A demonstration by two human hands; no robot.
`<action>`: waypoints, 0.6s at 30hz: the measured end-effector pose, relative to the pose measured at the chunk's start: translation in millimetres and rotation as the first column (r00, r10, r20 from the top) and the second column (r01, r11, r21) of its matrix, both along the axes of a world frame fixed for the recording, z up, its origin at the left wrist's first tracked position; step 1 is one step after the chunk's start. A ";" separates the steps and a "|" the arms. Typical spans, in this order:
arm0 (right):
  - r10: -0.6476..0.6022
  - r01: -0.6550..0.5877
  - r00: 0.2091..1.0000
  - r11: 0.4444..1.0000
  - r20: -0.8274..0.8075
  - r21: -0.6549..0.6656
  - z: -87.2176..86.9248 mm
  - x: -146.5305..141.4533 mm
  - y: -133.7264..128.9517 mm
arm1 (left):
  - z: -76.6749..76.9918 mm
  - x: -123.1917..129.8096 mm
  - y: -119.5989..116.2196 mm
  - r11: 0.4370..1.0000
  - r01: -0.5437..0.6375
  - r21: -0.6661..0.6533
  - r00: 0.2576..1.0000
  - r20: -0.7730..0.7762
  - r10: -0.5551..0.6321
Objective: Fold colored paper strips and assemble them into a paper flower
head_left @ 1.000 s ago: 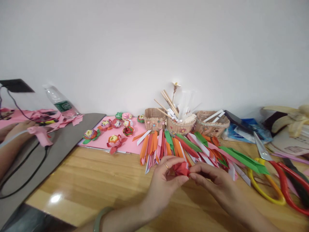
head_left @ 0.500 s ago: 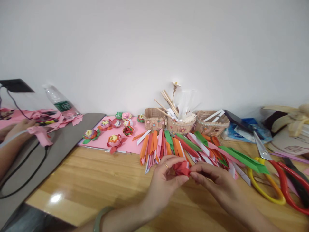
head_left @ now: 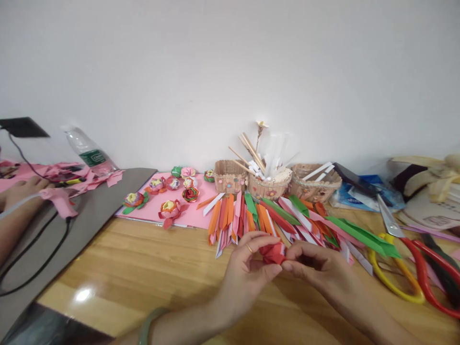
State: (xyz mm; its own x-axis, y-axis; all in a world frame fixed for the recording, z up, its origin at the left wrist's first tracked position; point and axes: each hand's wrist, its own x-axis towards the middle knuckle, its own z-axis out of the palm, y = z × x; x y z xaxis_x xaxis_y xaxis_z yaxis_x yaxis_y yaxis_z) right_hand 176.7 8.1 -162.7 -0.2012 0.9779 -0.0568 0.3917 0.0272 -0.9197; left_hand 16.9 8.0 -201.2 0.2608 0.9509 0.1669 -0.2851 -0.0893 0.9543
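A small red folded-paper flower (head_left: 272, 253) is held just above the front of the wooden table. My left hand (head_left: 247, 263) grips it from the left between thumb and fingers. From the right, my right hand (head_left: 312, 266) pinches the flower's edge with thumb and forefinger; the exact bit of paper is hidden by the fingertips. Just beyond both hands lies a pile of folded paper strips (head_left: 230, 215) in orange, pink, green and white.
Several finished paper flowers (head_left: 170, 209) sit on a pink sheet (head_left: 197, 215). Small decorated baskets (head_left: 269, 188) stand along the wall. Scissors (head_left: 397, 239) lie at right. At left are a pink glue gun (head_left: 61, 201), a bottle (head_left: 89, 151) and another person's hand (head_left: 25, 194).
The red flower has turned slightly and shifted a little to the right between my fingers. At left, the other person's hand has moved a little.
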 end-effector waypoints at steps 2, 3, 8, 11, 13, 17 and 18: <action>0.001 -0.001 1.000 0.999 -0.002 0.035 -0.9 0.5 -0.1 | -0.7 -0.1 1.1 1.000 -0.023 0.012 1.000 -0.005 0.023; 0.004 -0.004 1.000 0.998 0.003 0.056 -1.6 0.7 0.0 | -0.9 -0.1 1.6 0.999 -0.035 0.016 0.999 -0.009 0.035; -0.009 0.005 0.999 0.996 0.048 0.086 -4.9 0.0 1.6 | -1.8 0.3 1.4 1.000 -0.021 0.012 0.999 -0.029 0.021; -0.024 0.023 0.999 0.999 0.030 0.040 -4.7 -1.2 1.8 | -1.8 0.7 0.3 1.000 0.007 0.005 1.000 -0.026 -0.007; -0.019 0.019 1.000 1.000 0.002 0.024 -2.6 -1.6 1.0 | -1.3 0.9 0.1 1.000 0.010 -0.012 1.000 -0.015 -0.011; -0.052 0.052 0.999 0.993 0.005 0.106 3.0 -0.6 -1.9 | 0.6 0.6 -0.2 0.997 0.019 -0.079 0.999 0.027 -0.017; -0.072 0.069 0.997 0.988 0.017 0.139 3.7 -0.3 -2.5 | 1.3 0.5 -0.4 0.996 0.026 -0.091 0.999 0.033 -0.023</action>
State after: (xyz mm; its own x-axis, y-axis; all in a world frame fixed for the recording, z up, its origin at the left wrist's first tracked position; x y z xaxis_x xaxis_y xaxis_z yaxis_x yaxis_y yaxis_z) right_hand 176.4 5.6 -159.0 -0.1317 0.9883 0.0766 0.4168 0.1253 -0.9003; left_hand 17.3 7.6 -200.0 0.2800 0.9559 0.0882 -0.3164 0.0052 0.9486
